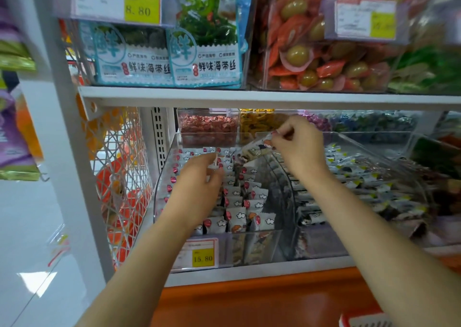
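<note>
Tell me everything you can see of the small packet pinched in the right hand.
The small packet is a slim sachet of glossy, plastic-looking film, white with dark and orange-red print too blurred to read. The right hand pinches its upper right end between fingertips. It hangs tilted, free end lower left, above the clear bin of similar packets.

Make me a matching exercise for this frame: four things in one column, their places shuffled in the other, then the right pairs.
1 right hand
2 left hand
3 yellow 15.80 tag
4 seaweed packs

A on the upper shelf
B front of the clear bin
C raised, pinching a packet
D down among the white packets

Pairs: 1-C, 2-D, 3-B, 4-A.
</note>
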A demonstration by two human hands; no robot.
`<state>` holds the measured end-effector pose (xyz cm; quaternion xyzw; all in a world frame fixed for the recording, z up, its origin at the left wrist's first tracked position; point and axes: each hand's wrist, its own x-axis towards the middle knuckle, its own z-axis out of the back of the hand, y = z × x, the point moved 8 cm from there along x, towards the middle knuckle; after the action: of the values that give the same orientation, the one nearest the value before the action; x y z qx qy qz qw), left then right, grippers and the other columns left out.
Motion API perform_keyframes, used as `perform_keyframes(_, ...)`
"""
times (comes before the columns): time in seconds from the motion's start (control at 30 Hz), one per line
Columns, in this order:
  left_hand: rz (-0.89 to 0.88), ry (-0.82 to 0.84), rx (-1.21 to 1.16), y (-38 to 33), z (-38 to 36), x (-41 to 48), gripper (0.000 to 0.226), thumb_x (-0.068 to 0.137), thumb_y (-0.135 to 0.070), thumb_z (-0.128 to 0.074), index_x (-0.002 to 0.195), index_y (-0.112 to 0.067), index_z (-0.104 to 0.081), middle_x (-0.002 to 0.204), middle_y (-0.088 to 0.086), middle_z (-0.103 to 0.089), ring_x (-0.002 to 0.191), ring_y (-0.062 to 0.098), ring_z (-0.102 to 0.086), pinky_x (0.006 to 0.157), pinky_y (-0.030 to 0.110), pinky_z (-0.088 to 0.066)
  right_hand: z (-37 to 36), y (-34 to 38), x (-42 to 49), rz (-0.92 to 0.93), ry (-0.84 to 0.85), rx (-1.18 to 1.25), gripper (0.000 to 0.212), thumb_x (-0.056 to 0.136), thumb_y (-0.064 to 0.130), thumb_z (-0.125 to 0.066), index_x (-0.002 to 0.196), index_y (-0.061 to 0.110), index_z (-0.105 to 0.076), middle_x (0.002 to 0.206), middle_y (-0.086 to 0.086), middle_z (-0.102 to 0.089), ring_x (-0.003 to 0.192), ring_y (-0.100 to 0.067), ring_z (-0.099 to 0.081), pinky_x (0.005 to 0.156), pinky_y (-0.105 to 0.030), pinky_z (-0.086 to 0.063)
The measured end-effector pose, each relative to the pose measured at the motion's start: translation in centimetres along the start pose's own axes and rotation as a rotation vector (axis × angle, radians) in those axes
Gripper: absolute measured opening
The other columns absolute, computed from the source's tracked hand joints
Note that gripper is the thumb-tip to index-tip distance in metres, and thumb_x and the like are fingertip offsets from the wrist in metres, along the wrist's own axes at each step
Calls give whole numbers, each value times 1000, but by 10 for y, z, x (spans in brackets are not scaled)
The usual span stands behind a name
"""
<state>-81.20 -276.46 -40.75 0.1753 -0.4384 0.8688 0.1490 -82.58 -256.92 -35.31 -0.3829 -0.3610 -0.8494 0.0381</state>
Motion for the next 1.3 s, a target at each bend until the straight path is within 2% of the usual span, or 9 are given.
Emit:
perform_keyframes(0.07,37,-6,-87,0,1,-5,44,97,-27,-44,140,-17,-39,134,0,-51,109,11,-52,89,26,-43,18,-5,-16,-101,-60,185,19,83,8,-65,70,14,-52,69,-1,-56,65,-12,-56,62,-20,-43)
perform_keyframes(0.17,128,33,-329,0,-3,-12,35,98,-26,-43,131,-14,-49,111,-1,-63,94,13,-64,81,30,-54,25,-13,-44,-295,-68,435,18,84,9,-65,70,15,-56,77,-11,-65,74,-19,-68,64,-36,-55)
perform_keyframes(0.33,290,29,-707,7,-5,-19,18,95,-20,-49,92,-9,-64,77,6,-65,69,15,-65,67,27,-58,6,-11,-77,-497,110,964,8,78,9,-68,72,5,-65,83,-9,-69,68,-17,-70,59,-25,-57)
perform_keyframes(0.57,451,137,-1239,10,-16,-19,14,74,-21,-62,64,-11,-61,62,3,-61,59,11,-62,56,18,-54,1,-23,-81,-609,82,1130,10,67,24,-69,62,17,-73,59,2,-63,50,-8,-58,44,-19,-48)
perform_keyframes(0.7,380,108,-1164,9,-12,-15,24,82,-16,-59,59,-15,-65,60,1,-59,56,8,-58,54,17,-52,-2,-22,-80,-581,120,1188,12,74,19,-63,77,9,-66,62,-3,-66,51,-11,-62,45,-19,-50)
perform_keyframes(0.93,419,140,-1236,5,-13,-16,18,89,-9,-53,72,-11,-60,58,1,-55,50,7,-55,48,15,-50,1,-21,-76,-495,144,1187,14,92,6,-50,79,7,-57,72,-8,-58,56,-17,-65,52,-25,-54)
perform_keyframes(1.1,396,211,-1100,-4,-18,-19,9,88,-14,-57,83,-9,-62,68,6,-63,60,15,-63,53,23,-54,9,-17,-76,-308,152,925,20,74,35,-64,75,15,-65,69,5,-59,63,-11,-61,54,-26,-53)
perform_keyframes(1.23,256,183,-844,-9,-7,-16,11,86,-21,-59,92,-12,-63,84,7,-67,68,15,-63,56,23,-54,3,-16,-76,-253,201,811,4,87,14,-63,87,14,-67,83,-3,-66,75,-18,-67,65,-30,-55)
perform_keyframes(1.3,182,168,-721,-12,1,-15,13,89,-15,-57,100,-17,-63,79,1,-70,66,12,-64,58,22,-54,1,-17,-77,-255,228,785,14,88,10,-60,91,20,-70,92,-3,-70,88,-20,-68,74,-34,-56)
